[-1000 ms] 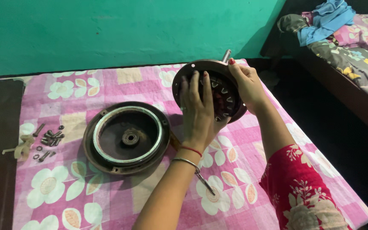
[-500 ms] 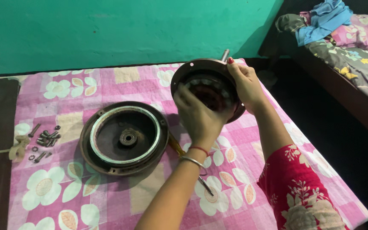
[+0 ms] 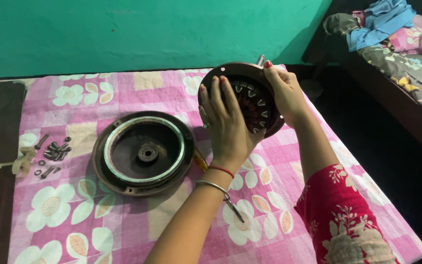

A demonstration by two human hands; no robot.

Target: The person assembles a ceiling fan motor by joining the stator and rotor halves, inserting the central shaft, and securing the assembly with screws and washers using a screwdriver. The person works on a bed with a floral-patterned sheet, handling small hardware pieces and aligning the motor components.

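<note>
Both hands hold round motor stator (image 3: 252,100) tilted, above-right of dark housing (image 3: 142,152): left hand (image 3: 228,124) across its face, right hand (image 3: 284,93) on rim. Screws (image 3: 54,152) left of housing.

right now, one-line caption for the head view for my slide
Both hands hold a round motor half above a floral cloth, beside another housing.

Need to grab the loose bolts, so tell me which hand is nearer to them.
Left. The left hand is across the round cover from the bolts; the right hand is farther off, gripping the motor part.
</note>
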